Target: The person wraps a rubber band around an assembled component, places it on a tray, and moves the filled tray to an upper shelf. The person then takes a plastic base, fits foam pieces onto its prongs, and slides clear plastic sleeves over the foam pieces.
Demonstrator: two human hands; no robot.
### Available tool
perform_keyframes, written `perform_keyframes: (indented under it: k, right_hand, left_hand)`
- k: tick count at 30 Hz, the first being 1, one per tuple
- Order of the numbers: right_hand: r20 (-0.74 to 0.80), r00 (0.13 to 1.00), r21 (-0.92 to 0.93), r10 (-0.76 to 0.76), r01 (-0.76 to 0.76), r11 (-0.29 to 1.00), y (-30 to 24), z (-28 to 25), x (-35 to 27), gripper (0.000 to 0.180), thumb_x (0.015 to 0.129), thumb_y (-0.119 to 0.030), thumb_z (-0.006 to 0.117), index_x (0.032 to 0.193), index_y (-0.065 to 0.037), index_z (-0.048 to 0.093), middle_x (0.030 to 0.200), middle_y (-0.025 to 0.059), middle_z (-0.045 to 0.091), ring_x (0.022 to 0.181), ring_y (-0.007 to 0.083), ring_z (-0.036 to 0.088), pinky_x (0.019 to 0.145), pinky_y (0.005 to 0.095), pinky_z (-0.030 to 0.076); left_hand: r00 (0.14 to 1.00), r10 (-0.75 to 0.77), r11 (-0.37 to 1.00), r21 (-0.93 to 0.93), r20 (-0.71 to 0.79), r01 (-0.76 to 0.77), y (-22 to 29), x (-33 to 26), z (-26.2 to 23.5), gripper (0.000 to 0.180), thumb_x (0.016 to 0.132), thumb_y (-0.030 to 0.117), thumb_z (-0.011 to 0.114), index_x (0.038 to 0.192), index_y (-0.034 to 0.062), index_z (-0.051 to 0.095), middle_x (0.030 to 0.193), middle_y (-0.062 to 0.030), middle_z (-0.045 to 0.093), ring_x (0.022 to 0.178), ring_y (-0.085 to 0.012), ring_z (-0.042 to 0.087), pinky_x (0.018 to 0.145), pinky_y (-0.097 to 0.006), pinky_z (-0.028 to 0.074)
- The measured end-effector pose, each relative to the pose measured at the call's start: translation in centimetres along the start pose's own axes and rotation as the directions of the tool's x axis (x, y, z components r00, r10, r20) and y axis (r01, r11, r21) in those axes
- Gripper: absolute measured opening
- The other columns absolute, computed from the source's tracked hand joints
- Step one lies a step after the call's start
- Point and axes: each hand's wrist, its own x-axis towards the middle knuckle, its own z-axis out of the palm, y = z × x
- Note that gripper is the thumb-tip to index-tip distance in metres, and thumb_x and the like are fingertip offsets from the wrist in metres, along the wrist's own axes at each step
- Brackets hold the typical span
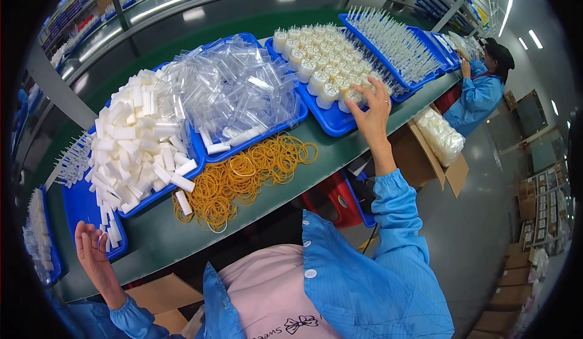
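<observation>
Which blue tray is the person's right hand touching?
The right hand rests on the blue tray of small white round bottles. The trays beside it differ: one holds clear plastic bags, another white foam blocks.

An open brown cardboard box [425, 157] stands on the floor to my right, under the worktop edge, with a clear plastic bag [441, 135] of pale pieces bulging out of it. Flat brown cardboard [161, 296] lies below my left arm. Stacked brown cartons [522, 272] with pale labels line the far right wall.
</observation>
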Motion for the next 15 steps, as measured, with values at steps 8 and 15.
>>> perform_keyframes:
  k: [8,15]
  right_hand:
    - [-0.099,0.991,0.053,-0.089,0.094,0.994,0.8,0.3,0.7,0.044,0.066,-0.024,0.078,0.107,-0.013,0.064,0.120,0.0145,0.055,0.117,0.0332,0.048,0.098,0.0420,0.037]
    - [-0.116,0.991,0.300,-0.068,0.100,0.949,-7.4,-4.1,0.1,0.028,0.077,-0.005,0.068,0.105,-0.006,0.063,0.120,0.0121,0.056,0.118,0.0277,0.048,0.101,0.0375,0.034]
  left_hand:
    - [0.995,-0.086,0.995,-0.052,-0.041,0.084,-0.7,2.3,-2.0,0.041,0.093,0.026,0.057,0.129,0.0069,0.050,0.107,-0.0024,0.059,0.093,-0.0115,0.058,0.085,-0.027,0.047]
    - [0.988,0.041,0.936,0.352,-0.147,0.014,-1.2,4.2,-2.7,0.032,0.092,0.024,0.058,0.118,0.0058,0.059,0.100,-0.0042,0.063,0.088,-0.0114,0.059,0.077,-0.025,0.048]
